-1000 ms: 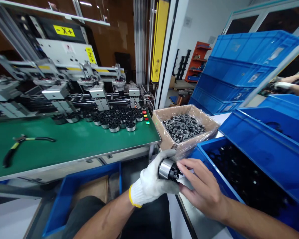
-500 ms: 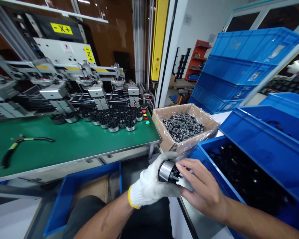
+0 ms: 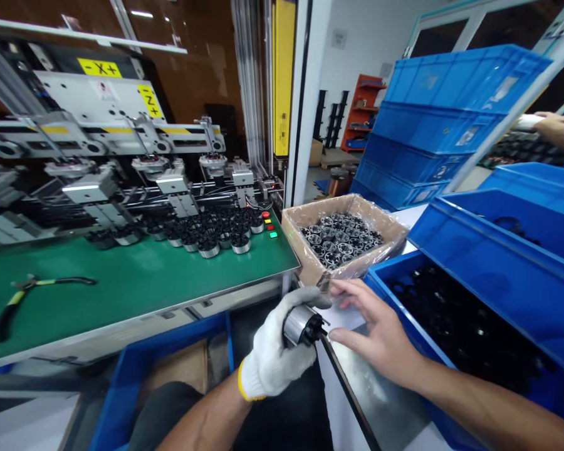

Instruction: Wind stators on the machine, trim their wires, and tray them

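While metal cylinder (image 3: 297, 326) with black prongs (image 3: 316, 328) is gripped in curled fingers of gloved left hand (image 3: 276, 346), bare right hand (image 3: 380, 335) is held just beside prongs, fingers and thumb spread. Beyond fingertips, cardboard box (image 3: 310, 265) is filled with metal-rimmed parts (image 3: 341, 241); right of fingers, blue bin (image 3: 384, 289).

From the head, we are facing forward and down, close above our left hand (image 3: 275, 351) and right hand (image 3: 385, 338).
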A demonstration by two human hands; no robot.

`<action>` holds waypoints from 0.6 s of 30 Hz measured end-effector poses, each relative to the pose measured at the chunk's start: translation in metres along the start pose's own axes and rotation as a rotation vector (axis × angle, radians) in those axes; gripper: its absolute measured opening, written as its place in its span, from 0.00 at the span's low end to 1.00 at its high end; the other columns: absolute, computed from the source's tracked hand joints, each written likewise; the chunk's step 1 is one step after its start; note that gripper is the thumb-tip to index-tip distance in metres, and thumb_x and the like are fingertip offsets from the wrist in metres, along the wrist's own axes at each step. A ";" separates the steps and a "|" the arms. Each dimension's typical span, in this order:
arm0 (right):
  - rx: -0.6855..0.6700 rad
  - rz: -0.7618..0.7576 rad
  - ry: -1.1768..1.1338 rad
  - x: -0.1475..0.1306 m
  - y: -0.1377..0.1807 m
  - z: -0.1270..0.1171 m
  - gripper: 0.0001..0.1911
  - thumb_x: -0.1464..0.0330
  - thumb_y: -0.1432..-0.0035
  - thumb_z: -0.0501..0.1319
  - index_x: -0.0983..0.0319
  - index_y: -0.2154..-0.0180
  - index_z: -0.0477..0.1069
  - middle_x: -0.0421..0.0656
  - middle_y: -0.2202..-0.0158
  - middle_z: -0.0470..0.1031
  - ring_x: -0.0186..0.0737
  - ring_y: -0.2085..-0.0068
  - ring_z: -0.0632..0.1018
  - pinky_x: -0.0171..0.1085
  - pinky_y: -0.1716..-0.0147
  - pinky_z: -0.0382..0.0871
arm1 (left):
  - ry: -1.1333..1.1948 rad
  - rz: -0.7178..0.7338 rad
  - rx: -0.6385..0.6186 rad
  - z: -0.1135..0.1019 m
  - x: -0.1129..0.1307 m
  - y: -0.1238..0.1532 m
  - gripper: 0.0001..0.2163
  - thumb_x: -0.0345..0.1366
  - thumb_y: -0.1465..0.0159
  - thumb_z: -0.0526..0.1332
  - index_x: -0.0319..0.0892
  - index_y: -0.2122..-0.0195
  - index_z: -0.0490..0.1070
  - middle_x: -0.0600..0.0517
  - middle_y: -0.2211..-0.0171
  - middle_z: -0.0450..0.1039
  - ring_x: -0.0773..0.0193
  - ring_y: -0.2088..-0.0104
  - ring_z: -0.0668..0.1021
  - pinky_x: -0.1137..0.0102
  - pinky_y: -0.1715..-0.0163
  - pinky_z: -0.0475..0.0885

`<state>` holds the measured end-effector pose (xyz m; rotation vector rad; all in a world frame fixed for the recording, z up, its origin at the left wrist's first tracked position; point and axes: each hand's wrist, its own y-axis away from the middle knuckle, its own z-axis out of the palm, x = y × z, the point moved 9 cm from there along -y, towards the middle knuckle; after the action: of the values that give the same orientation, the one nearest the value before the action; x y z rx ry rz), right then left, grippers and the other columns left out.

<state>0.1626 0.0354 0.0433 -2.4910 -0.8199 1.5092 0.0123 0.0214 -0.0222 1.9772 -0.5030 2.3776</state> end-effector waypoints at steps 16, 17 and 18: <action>0.172 0.109 0.121 0.012 -0.020 -0.047 0.19 0.65 0.38 0.68 0.62 0.47 0.73 0.47 0.53 0.81 0.41 0.59 0.82 0.41 0.57 0.79 | -0.131 -0.124 -0.037 0.047 -0.035 -0.030 0.27 0.46 0.35 0.60 0.50 0.35 0.67 0.45 0.46 0.75 0.53 0.51 0.79 0.57 0.48 0.77; 0.215 0.015 0.207 0.003 -0.020 -0.051 0.16 0.66 0.36 0.67 0.62 0.48 0.73 0.47 0.54 0.80 0.40 0.59 0.82 0.40 0.57 0.79 | -0.257 -0.054 -0.064 0.062 -0.033 -0.036 0.28 0.43 0.38 0.64 0.49 0.36 0.68 0.45 0.44 0.74 0.49 0.46 0.77 0.53 0.41 0.73; 0.227 -0.072 0.281 -0.005 -0.018 -0.049 0.14 0.67 0.35 0.66 0.62 0.49 0.73 0.46 0.55 0.80 0.40 0.59 0.82 0.38 0.58 0.79 | -0.376 0.021 -0.107 0.079 -0.032 -0.041 0.30 0.40 0.41 0.66 0.48 0.36 0.69 0.44 0.43 0.74 0.45 0.43 0.76 0.50 0.38 0.71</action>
<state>0.1958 0.0566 0.0783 -2.4017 -0.6441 1.1234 0.1036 0.0473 -0.0313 2.3839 -0.6448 1.9412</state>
